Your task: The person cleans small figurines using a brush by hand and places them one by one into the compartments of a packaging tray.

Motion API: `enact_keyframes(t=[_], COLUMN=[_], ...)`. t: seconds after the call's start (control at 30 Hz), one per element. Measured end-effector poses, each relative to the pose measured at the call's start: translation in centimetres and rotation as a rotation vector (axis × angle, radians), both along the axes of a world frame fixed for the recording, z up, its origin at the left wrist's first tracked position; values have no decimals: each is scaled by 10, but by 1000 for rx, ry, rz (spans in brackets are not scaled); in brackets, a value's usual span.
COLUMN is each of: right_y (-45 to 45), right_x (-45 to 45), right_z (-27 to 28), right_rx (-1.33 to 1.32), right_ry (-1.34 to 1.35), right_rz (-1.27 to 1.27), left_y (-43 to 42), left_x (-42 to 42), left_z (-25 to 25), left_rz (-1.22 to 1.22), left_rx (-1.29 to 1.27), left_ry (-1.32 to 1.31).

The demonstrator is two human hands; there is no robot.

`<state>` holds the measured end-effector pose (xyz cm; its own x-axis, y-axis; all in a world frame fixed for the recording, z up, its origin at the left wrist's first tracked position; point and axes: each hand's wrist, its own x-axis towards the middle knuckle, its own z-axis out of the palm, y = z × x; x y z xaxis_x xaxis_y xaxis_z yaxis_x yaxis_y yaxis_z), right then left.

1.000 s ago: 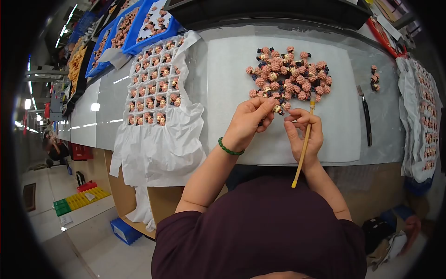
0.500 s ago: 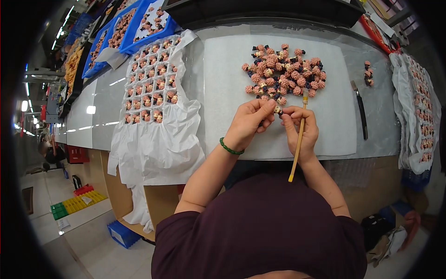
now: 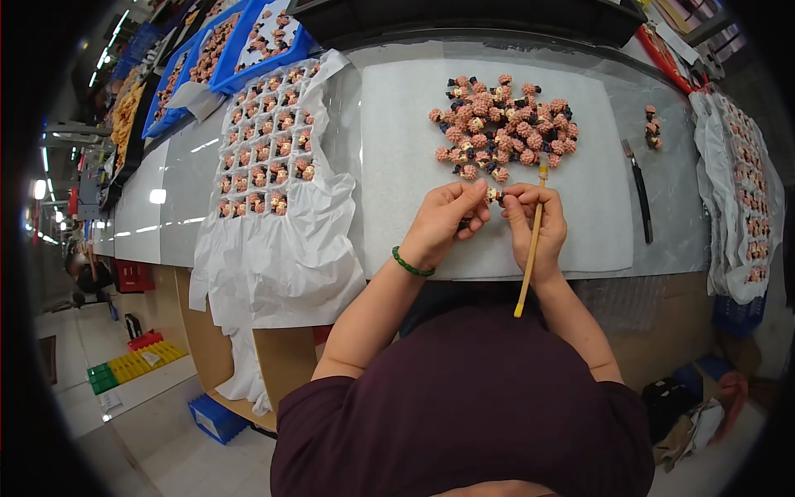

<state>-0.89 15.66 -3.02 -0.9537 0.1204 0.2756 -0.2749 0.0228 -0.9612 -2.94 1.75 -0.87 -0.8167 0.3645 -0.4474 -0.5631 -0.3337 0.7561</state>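
Observation:
Between my two hands is a small figurine with pink curly hair, a pale face and dark clothing. My left hand, below a green bracelet, pinches its head side between thumb and index finger. My right hand grips the other end with its fingertips. A thin wooden-handled brush also rests in the right hand, slanting down toward my body, its tip upward. Just beyond my hands lies a heap of similar figurines on a white foam sheet.
Left of the sheet, a paper-lined compartment tray holds rows of figurines. Blue bins with more figurines stand behind it. At right lie a black-handled tool, a few loose figurines and another filled tray. A dark crate borders the back.
The figurine has turned between my fingertips and now lies more level, its face showing more. Both hands stay in nearly the same place, and the view has shifted slightly.

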Motion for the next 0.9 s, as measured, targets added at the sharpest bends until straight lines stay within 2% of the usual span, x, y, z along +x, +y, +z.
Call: enact_keyframes(t=[0.43, 0.53, 0.6, 0.67, 0.8, 0.87, 0.9], right_y=[0, 1, 14, 29, 96, 136, 159], right_x=[0, 1, -3, -11, -39, -47, -50], right_z=[-3, 0, 9, 19, 32, 35, 32], right_rx=[49, -114, -120, -170, 41, 455, 586], right_ry=[34, 24, 33, 36, 78, -37, -42], right_rz=[-15, -18, -93, -170, -509, -734, -769], left_y=[0, 1, 2, -1, -3, -2, -2], left_x=[0, 1, 0, 0, -1, -1, -1], left_z=[-6, 1, 4, 4, 0, 2, 2], left_rz=[-3, 39, 28, 75, 66, 63, 64], left_rx=[6, 36, 73, -38, -61, -64, -74], left_ry=[46, 46, 43, 57, 132, 152, 169])
